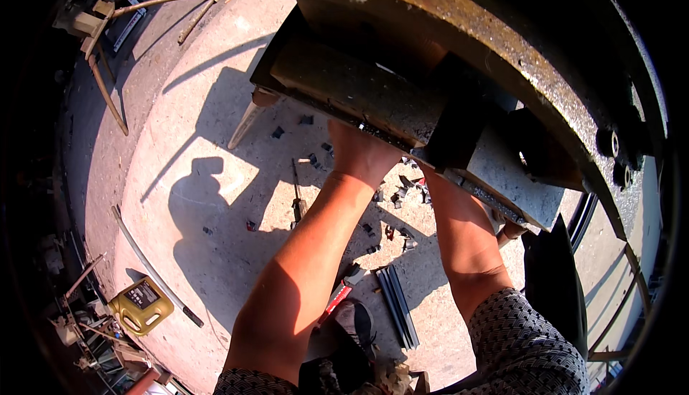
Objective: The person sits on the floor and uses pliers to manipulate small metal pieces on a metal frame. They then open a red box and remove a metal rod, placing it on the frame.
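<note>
A heavy, worn metal machine (359,82) with thick blocks and a curved rusty frame (488,29) stands in front of me. Both my arms reach in beneath its lower edge. Of my left hand (357,149) only the back and wrist show, and the fingers are hidden under the block. My right forearm (459,226) runs up under the same edge further right, its hand covered by the metal. Whether either hand holds anything cannot be seen. Small dark cut scraps (403,192) lie scattered on the concrete below.
Dark straight bars (397,307) lie by my shoe (353,321), beside a red-and-grey tool (337,298). On the left are an olive jug (143,304) and a thin pipe (154,262). A metal-legged stand (93,29) is at the far left. A screwdriver-like rod (296,194) lies on the floor.
</note>
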### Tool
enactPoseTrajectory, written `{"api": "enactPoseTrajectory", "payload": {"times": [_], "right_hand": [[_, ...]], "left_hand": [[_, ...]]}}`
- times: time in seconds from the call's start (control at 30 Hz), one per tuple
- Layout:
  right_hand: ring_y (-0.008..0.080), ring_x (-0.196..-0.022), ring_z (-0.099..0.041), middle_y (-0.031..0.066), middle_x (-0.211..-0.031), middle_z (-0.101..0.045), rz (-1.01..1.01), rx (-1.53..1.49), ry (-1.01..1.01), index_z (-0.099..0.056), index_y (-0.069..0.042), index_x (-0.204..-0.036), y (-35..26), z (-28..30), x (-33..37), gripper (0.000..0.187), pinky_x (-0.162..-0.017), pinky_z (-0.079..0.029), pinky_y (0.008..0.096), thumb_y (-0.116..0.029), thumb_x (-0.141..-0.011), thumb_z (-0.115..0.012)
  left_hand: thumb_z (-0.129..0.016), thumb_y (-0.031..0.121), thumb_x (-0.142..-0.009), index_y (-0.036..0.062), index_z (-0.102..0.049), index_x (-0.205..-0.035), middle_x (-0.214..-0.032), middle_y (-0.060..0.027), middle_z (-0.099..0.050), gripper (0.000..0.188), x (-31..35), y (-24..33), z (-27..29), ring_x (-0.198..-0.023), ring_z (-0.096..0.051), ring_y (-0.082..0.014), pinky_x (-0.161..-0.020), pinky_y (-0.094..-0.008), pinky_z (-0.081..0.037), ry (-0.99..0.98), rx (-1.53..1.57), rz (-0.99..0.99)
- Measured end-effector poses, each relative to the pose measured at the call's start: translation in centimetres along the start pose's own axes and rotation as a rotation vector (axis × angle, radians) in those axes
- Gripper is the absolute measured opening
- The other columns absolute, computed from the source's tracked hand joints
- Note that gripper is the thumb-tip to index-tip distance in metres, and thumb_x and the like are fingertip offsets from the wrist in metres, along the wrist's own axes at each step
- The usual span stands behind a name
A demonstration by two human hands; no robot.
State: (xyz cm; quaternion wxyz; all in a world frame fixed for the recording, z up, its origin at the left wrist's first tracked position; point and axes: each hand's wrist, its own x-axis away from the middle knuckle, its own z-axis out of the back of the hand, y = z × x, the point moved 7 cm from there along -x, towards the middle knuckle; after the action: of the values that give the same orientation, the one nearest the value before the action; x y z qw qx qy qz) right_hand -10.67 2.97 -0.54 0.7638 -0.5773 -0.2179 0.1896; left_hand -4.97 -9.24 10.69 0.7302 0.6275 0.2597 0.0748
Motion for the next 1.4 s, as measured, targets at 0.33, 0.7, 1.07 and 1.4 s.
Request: {"api": "enactPoseTrajectory", "payload": {"times": [0.33, 0.7, 1.07, 1.4], "right_hand": [[0.0315, -0.133, -0.056, 0.0145, -0.146, -0.059, 0.006, 0.016, 0.019, -0.057, -0.011, -0.144, -0.2, 0.4, 0.0, 0.053, -0.114, -0.043, 0.0454, -0.041, -0.100, -0.061], [0.0311, -0.130, -0.059, 0.0148, -0.143, -0.061, 0.020, 0.072, 0.031, -0.059, -0.009, -0.141, -0.5, 0.4, -0.8, 0.051, -0.112, -0.045, 0.0446, -0.038, -0.099, -0.063], [0.0307, -0.128, -0.061, 0.0152, -0.140, -0.064, 0.035, 0.119, 0.028, -0.061, -0.008, -0.138, -1.4, -0.3, -1.9, 0.049, -0.110, -0.047, 0.0438, -0.036, -0.098, -0.064], [0.0303, -0.125, -0.063, 0.0155, -0.137, -0.066, 0.050, 0.135, 0.025, -0.063, -0.007, -0.135, -2.4, -0.9, -2.9, 0.047, -0.108, -0.049, 0.0432, -0.034, -0.097, -0.066]], "left_hand": [[-0.085, 0.044, -0.082, 0.0064, -0.064, -0.127, -0.125, -0.0099, -0.071, 0.063, -1.0, 0.8, 0.7, -0.116, -0.068, -0.0245, -0.098, -0.0418, -0.055, -0.293, -0.721, -0.247], [-0.072, 0.039, -0.097, 0.0108, -0.063, -0.125, -0.124, -0.0078, -0.070, 0.041, -0.8, -1.0, -0.2, -0.116, -0.067, -0.0236, -0.104, -0.0419, -0.054, -0.188, -0.161, -0.180], [-0.082, 0.039, -0.087, 0.0080, -0.065, -0.121, -0.115, -0.0090, -0.073, 0.049, -1.0, -1.1, 0.3, -0.109, -0.070, -0.0225, -0.097, -0.0418, -0.057, -0.152, -0.439, -0.264], [-0.076, 0.038, -0.094, 0.0072, -0.062, -0.129, -0.123, -0.0089, -0.071, 0.048, -1.1, -1.8, 0.7, -0.114, -0.069, -0.0248, -0.101, -0.0429, -0.057, -0.146, -0.155, -0.138]]}}
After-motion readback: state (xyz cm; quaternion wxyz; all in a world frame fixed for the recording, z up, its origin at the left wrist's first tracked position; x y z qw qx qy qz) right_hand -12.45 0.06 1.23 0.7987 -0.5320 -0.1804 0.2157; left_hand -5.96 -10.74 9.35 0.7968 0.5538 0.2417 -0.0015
